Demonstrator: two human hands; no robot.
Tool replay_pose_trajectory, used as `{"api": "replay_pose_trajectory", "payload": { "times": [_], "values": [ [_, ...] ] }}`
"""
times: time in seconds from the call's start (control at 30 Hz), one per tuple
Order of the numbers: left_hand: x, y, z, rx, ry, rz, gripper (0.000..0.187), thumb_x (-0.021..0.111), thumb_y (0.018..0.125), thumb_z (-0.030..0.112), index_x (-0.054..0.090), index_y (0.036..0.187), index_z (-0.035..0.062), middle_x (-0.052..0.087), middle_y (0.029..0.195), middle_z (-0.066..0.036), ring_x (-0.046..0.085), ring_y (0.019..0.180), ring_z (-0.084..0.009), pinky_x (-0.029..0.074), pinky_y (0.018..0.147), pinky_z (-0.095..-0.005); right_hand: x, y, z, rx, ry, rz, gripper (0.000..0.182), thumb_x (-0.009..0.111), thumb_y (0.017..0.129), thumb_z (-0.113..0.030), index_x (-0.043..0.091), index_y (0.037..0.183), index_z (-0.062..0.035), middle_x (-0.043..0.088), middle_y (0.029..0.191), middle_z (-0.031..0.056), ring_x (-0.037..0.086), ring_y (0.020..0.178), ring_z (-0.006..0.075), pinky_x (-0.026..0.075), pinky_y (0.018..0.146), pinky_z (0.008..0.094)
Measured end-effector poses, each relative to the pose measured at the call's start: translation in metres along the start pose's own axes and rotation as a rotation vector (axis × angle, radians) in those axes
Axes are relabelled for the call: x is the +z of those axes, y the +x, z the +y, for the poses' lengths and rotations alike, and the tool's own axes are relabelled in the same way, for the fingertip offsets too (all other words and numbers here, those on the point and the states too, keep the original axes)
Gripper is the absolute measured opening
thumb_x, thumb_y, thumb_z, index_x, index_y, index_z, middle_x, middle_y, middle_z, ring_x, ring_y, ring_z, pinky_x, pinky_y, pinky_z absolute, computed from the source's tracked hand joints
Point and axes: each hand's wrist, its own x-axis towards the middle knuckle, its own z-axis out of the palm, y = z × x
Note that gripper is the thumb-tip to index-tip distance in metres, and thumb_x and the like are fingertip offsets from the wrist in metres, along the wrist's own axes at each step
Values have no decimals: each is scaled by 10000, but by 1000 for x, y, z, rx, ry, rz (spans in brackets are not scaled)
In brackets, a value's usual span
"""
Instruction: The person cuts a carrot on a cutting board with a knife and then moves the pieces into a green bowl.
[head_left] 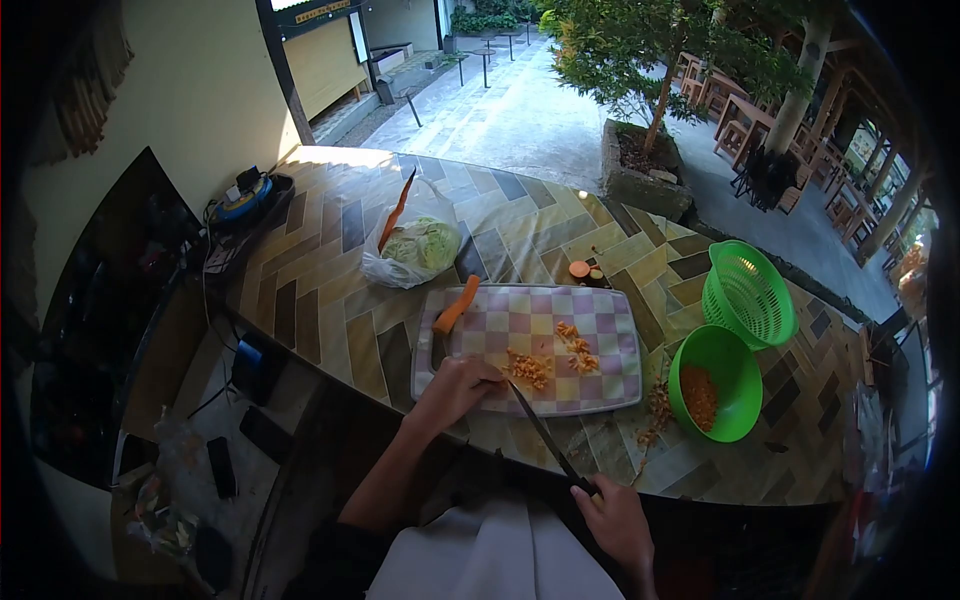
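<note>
My right hand (612, 515) is closed round the handle of a knife (548, 437), whose blade points up and left. The blade's tip end is beside the fingers of my left hand (462, 388), which are pressed together at the lower left of the checkered cutting board (500, 310). A bit of orange shows at those fingertips, mostly hidden. Chopped orange pieces (529, 370) lie just right of them, with a second small pile (577, 347) farther right. One carrot piece (457, 305) rests at the board's upper left.
Behind the board is a plastic bag with cabbage (421, 245) and a carrot strip (398, 210). A green bowl (744, 384) holding orange bits and a green colander (750, 294) stand right. Scraps (655, 412) lie near the bowl; carrot ends (579, 269) sit behind the board.
</note>
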Motion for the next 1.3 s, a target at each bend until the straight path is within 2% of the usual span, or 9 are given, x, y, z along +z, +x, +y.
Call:
{"api": "replay_pose_trajectory", "payload": {
  "times": [0.17, 0.27, 0.37, 0.47, 0.77, 0.87, 0.97, 1.17, 1.3],
  "values": [
    [7, 0, -7, 44, 39, 10, 135, 699, 773, 12, 743, 900, -5, 725, 902, -135, 684, 896, -295, 530, 849, -370, -5, 0, -4, 52, -2, -35, 338, 662, 930, -267, 652, 969, 69, 624, 698, 251, 640, 681, 419, 461, 612, 432],
    [6, -1, -4, 36, 45, 1, 148, 697, 772, 18, 741, 911, -6, 727, 917, -131, 680, 916, -295, 526, 867, -375, -5, 4, 3, -7, -5, -33, 344, 657, 935, -273, 650, 966, 69, 608, 659, 235, 633, 625, 380, 452, 586, 412],
    [7, -2, -5, 52, 72, -1, 159, 699, 773, 23, 739, 924, -4, 726, 922, -132, 680, 911, -294, 526, 867, -378, -9, 8, -4, 86, 26, -102, 370, 633, 944, -307, 641, 1006, 57, 633, 746, 293, 649, 780, 466, 487, 669, 480],
    [4, -3, -1, 39, 96, -24, 169, 695, 771, 20, 738, 933, -3, 726, 926, -133, 681, 912, -293, 527, 865, -377, 1, 15, 9, 80, 68, -110, 379, 634, 943, -317, 642, 1005, 57, 635, 746, 290, 646, 779, 472, 487, 670, 483],
    [0, -2, -11, 71, -20, -55, 187, 690, 797, -9, 742, 976, -7, 724, 926, -148, 688, 889, -299, 538, 837, -361, 5, 18, 16, 55, 154, -28, 344, 652, 943, -278, 628, 935, 65, 569, 635, 253, 605, 618, 424, 408, 548, 442],
    [-6, 2, -1, -19, -39, -43, 210, 673, 793, -37, 745, 988, -9, 720, 916, -163, 688, 889, -305, 534, 834, -370, 4, 17, 20, 35, 166, -3, 348, 653, 944, -280, 626, 928, 66, 570, 635, 252, 604, 608, 419, 407, 542, 437],
    [-8, 14, 8, -75, 26, -5, 205, 675, 789, -35, 745, 981, -14, 714, 904, -177, 687, 868, -321, 534, 809, -382, 2, 17, 20, 50, 172, -12, 347, 654, 943, -280, 629, 924, 66, 569, 633, 252, 608, 612, 418, 407, 542, 438],
    [3, 24, -15, -3, 104, 5, 167, 700, 774, -2, 738, 935, -27, 705, 891, -194, 685, 819, -343, 536, 768, -381, 3, 12, 20, 54, 136, -26, 355, 639, 948, -292, 631, 963, 62, 598, 681, 267, 628, 686, 448, 440, 592, 453],
    [3, 21, -4, -102, 71, -2, 153, 702, 775, 6, 735, 921, -29, 704, 863, -196, 691, 793, -339, 544, 758, -375, 1, 8, 3, 20, 27, -7, 360, 621, 956, -304, 635, 992, 54, 631, 746, 285, 640, 766, 467, 476, 658, 484]
  ]
}}
